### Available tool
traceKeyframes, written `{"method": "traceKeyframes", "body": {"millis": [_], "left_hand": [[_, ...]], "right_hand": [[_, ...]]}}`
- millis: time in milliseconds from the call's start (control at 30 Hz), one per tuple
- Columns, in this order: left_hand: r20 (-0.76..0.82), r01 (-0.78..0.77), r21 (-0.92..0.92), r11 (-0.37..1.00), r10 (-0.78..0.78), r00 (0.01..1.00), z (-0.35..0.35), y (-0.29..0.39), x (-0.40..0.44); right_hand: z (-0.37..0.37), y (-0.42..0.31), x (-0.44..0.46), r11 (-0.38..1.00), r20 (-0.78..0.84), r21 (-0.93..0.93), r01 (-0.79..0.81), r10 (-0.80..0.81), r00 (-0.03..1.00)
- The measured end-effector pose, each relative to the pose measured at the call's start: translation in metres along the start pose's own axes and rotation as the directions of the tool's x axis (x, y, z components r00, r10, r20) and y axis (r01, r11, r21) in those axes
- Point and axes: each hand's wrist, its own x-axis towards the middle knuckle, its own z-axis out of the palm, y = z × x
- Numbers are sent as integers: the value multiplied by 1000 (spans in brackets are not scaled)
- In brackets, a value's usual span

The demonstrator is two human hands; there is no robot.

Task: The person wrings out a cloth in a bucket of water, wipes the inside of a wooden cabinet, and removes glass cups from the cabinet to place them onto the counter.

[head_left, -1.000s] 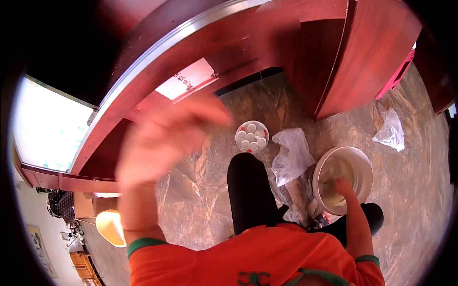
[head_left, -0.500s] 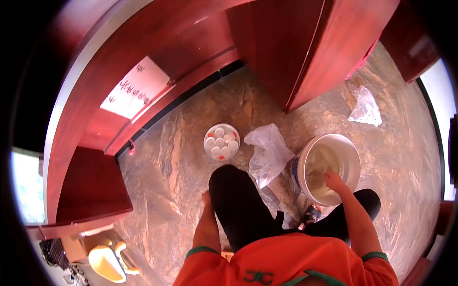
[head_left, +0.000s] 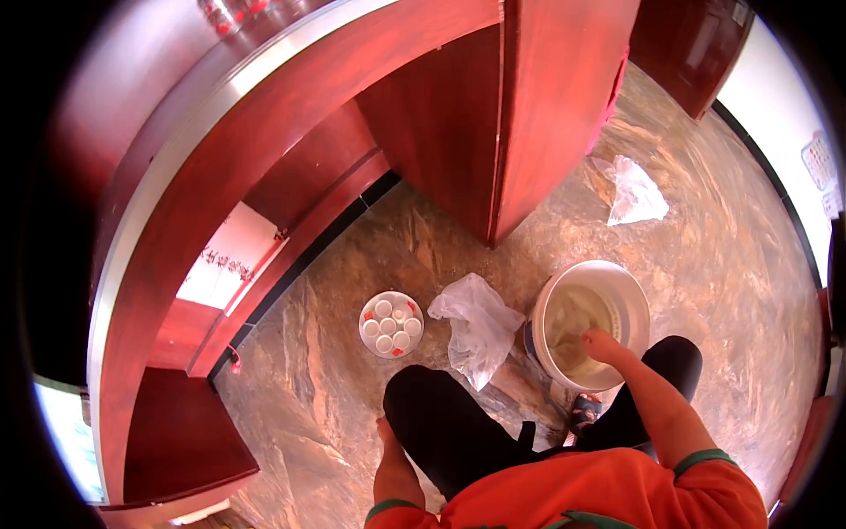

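My right hand [head_left: 603, 346] is closed in a fist over the inside of a large white bucket [head_left: 642, 304]. Pale, cloudy liquid [head_left: 568, 317] lies in the bucket, and whatever the fist may grip is hidden. Against the outer side of my bent left knee rests my left hand [head_left: 384, 430], its fingers mostly out of sight behind the leg. Left of the bucket, a crumpled clear plastic bag [head_left: 478, 326] lies on the floor. Beyond my left knee is a round white tray [head_left: 365, 340] bearing several white round pieces and a few small red ones.
Another crumpled plastic bag [head_left: 636, 192] lies farther off on the brown marbled floor [head_left: 705, 264]. A tall red wooden panel [head_left: 555, 115] stands ahead, and a curved red counter [head_left: 291, 132] with a paper sheet [head_left: 231, 251] runs along the left. My sandalled foot [head_left: 583, 413] is beside the bucket.
My view has shifted, so the tray, bags and counter appear displaced. My right fist stays over the bucket, slightly to the left within it. My left hand remains by the knee.
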Motion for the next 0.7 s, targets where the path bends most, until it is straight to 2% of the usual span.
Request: {"method": "traceKeyframes", "body": {"millis": [200,267,333,367,433,500,567,600,633,700], "left_hand": [[-41,-104,-33,994,102,994,-11,-8,9],[-74,-163,-55,985,159,984,-16,-9,19],[-120,-271,-79,959,261,958,-24,-11,44],[-128,-317,-97,943,304,944,-35,-6,52],[-83,-377,-85,922,370,925,-121,85,5],[-210,-457,-105,883,429,878,-159,102,-1],[-269,-345,-349,871,260,928,-179,89,19],[-257,-297,-459,837,195,946,-199,109,5],[-276,-289,-481,828,170,946,-220,142,-17],[-311,-273,-526,806,117,943,-253,218,-63]], "right_hand": [[6,-1,5,995,54,-83,49,-45,998],[-12,-24,0,958,84,-165,235,-224,971],[16,14,29,887,117,-249,389,-371,921],[17,19,33,957,140,-196,212,-187,972],[20,28,41,975,172,-129,-182,203,964],[12,12,31,980,93,-138,-146,160,983],[30,11,38,963,-29,-127,-238,237,971],[35,1,36,952,-69,-157,-262,254,965],[36,-10,36,940,-109,-188,-286,269,957],[28,-38,33,935,16,-188,-302,310,950]]}}
